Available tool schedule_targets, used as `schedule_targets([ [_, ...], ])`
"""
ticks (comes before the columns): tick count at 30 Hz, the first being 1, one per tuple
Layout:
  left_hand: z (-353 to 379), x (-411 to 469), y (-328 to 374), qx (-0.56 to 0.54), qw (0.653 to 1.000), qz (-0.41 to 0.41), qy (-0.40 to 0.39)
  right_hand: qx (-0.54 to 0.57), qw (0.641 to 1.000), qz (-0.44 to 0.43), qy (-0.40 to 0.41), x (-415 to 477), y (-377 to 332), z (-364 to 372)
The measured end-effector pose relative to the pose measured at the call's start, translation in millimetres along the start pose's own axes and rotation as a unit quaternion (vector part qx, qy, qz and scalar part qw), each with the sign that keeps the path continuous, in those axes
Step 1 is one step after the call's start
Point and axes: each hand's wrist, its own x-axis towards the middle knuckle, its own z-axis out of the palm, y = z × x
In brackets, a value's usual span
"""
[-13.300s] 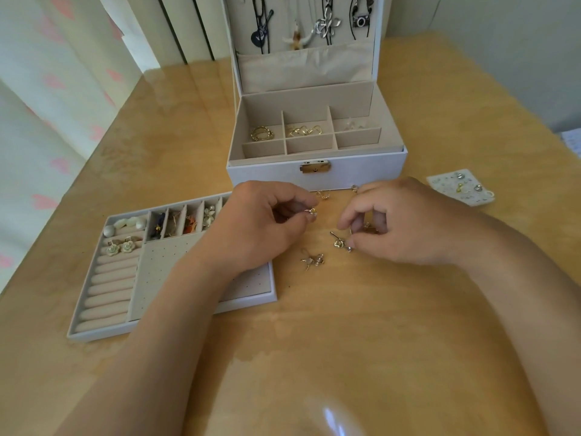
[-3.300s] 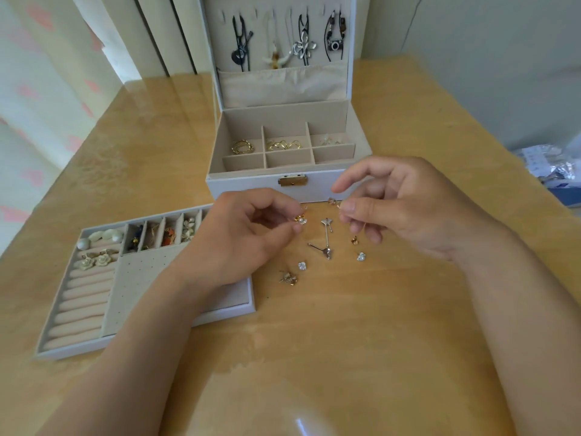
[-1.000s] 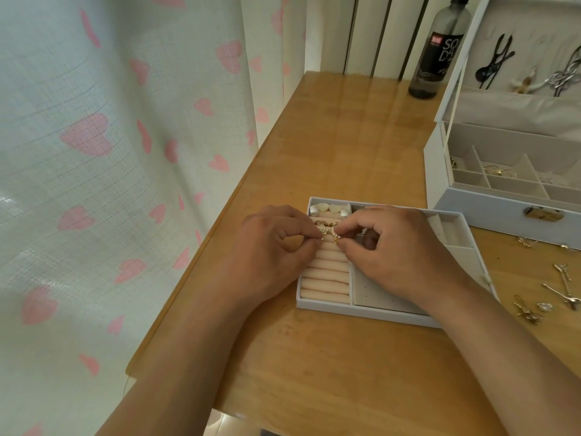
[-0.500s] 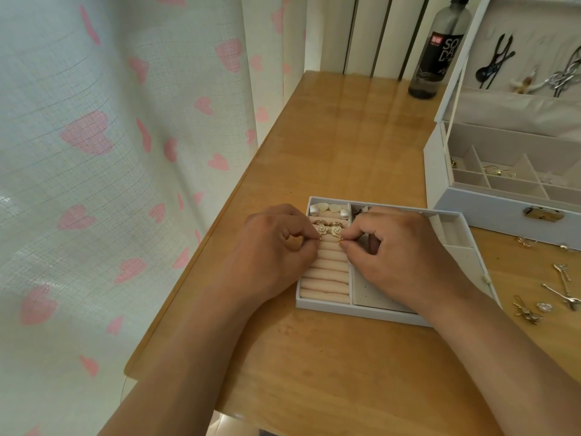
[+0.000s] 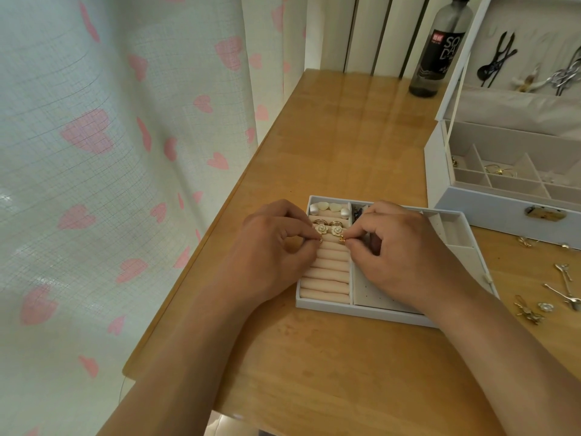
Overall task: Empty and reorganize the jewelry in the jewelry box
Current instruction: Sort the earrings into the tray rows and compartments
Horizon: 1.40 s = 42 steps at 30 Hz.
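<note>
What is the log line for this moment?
left hand: pinches gold earring | right hand: pinches second gold earring | place: ring rolls of tray

The left hand [image 5: 270, 253] and right hand [image 5: 405, 256] shifted onto the beige padded ring rolls [image 5: 330, 269]. Their pinches on small gold studs [image 5: 342, 238] parted, baring two white flower earrings [image 5: 337, 229] just beyond.

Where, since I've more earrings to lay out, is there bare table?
Free: table beyond the tray, left of the jewelry box, up to the bottle; also the near strip before the tray. Crowded: loose earrings right of the tray.
</note>
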Motion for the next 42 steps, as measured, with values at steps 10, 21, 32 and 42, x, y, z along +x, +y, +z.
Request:
schedule_targets([
  [10, 0, 2, 1, -0.002, 0.999, -0.036, -0.001, -0.017, 0.999, 0.050, 0.005, 1, -2, 0],
  [21, -1, 1, 1, 0.005, 0.999, -0.041, -0.008, 0.023, 0.998, 0.053, -0.020, 0, 1, -5],
  [32, 4, 3, 3, -0.011, 0.994, -0.104, 0.004, 0.027, 0.996, 0.084, -0.013, 5, -4, -2],
  [42, -1, 1, 5, -0.013, 0.996, -0.091, -0.017, 0.103, 0.989, 0.104, -0.006, 1, 0, -9],
])
